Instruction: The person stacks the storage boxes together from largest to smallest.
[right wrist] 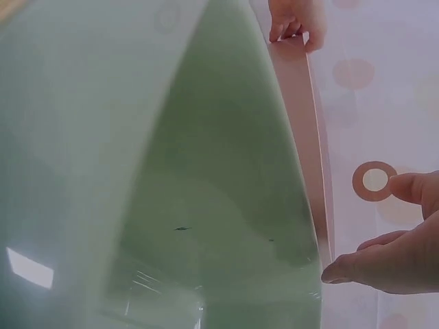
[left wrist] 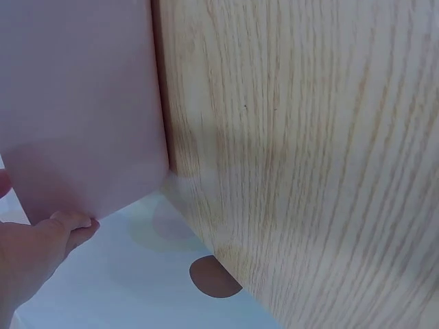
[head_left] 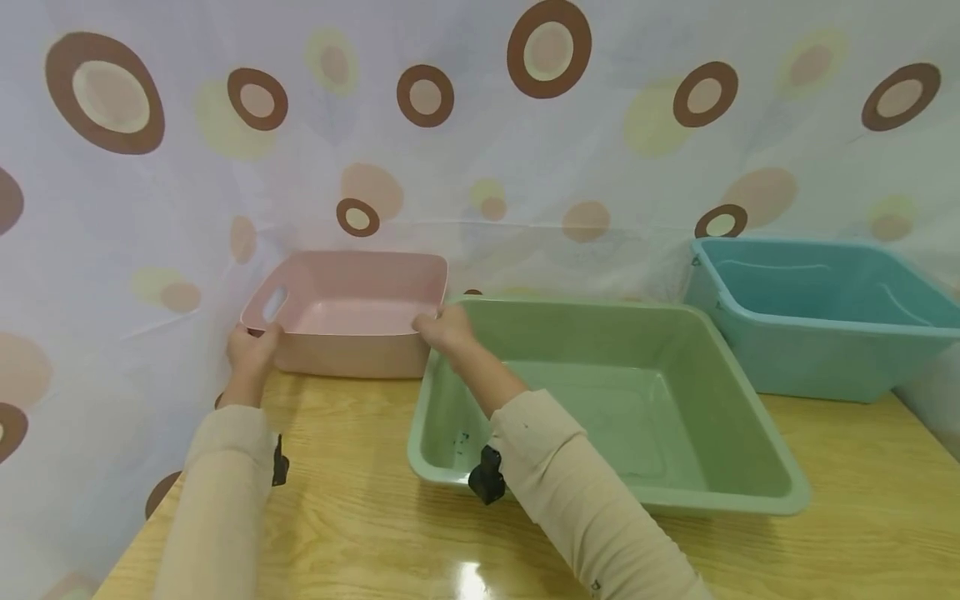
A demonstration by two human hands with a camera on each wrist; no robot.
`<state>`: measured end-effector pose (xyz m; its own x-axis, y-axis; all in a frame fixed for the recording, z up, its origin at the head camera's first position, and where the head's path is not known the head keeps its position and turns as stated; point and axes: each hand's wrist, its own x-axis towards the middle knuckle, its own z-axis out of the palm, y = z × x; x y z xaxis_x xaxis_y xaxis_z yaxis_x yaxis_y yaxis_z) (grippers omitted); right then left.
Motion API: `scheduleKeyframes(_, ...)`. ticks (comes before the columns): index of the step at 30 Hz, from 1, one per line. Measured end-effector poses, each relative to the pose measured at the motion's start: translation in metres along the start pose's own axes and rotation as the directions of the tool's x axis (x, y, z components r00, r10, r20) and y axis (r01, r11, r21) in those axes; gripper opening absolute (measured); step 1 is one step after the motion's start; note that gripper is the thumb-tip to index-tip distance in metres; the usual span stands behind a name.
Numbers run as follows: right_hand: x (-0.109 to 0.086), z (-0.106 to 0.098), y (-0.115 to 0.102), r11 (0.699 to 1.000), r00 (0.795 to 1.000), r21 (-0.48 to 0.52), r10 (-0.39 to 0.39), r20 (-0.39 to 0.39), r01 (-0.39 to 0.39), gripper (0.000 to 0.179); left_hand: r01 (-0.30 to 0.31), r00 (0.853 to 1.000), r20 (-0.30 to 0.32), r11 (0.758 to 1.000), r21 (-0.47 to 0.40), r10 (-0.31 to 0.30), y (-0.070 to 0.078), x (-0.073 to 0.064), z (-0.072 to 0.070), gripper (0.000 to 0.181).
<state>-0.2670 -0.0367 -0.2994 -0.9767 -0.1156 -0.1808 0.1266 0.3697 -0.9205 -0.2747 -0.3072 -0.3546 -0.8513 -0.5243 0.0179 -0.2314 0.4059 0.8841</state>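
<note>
A pink plastic bin [head_left: 360, 354] with a handle hole in its left wall stands at the back left of the wooden table. At its front left corner, my left hand [head_left: 252, 348] grips the rim, with fingers against the wall in the left wrist view. My right hand [head_left: 447, 329] holds the rim at the front right corner; the thumb [right wrist: 408, 186] stands apart from the fingers [right wrist: 350, 267] at the rim. Right beside the pink bin is a wide green plastic tub [head_left: 600, 417]. My right forearm passes over the tub's left part.
A blue plastic bin [head_left: 810, 354] stands at the back right of the wooden table [head_left: 337, 500]. Behind hangs a white sheet [head_left: 465, 150] with brown and yellow circles, running down the left side too. The table's left edge lies close to the pink bin.
</note>
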Motion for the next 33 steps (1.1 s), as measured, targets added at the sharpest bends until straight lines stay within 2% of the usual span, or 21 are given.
scheduleKeyframes(7,0.002,0.004,-0.002,1.0,1.0,0.004,0.014,-0.005,-0.014,0.06,-0.019,1.0,0.01,0.998,0.062,0.018,0.002,0.0,-0.006,0.052)
scheduleKeyframes(14,0.005,0.002,-0.004,0.998,0.999,0.039,0.053,0.006,-0.053,0.043,-0.004,1.0,0.011,0.994,0.11,0.003,0.002,0.0,-0.01,0.051)
scheduleKeyframes(22,0.006,-0.001,-0.003,0.997,0.998,0.047,0.061,0.029,-0.062,0.059,-0.035,0.999,-0.03,0.989,0.145,0.04,0.002,-0.002,-0.011,0.047)
scheduleKeyframes(29,0.004,0.004,-0.001,0.997,0.998,0.039,0.066,-0.011,-0.065,0.043,-0.034,0.999,-0.015,0.984,0.175,0.037,-0.001,-0.003,-0.014,0.047)
scheduleKeyframes(33,0.002,0.008,0.002,0.996,0.996,0.014,0.09,-0.001,-0.09,0.049,-0.043,0.999,-0.019,0.982,0.187,0.047,-0.002,-0.004,-0.016,0.038)
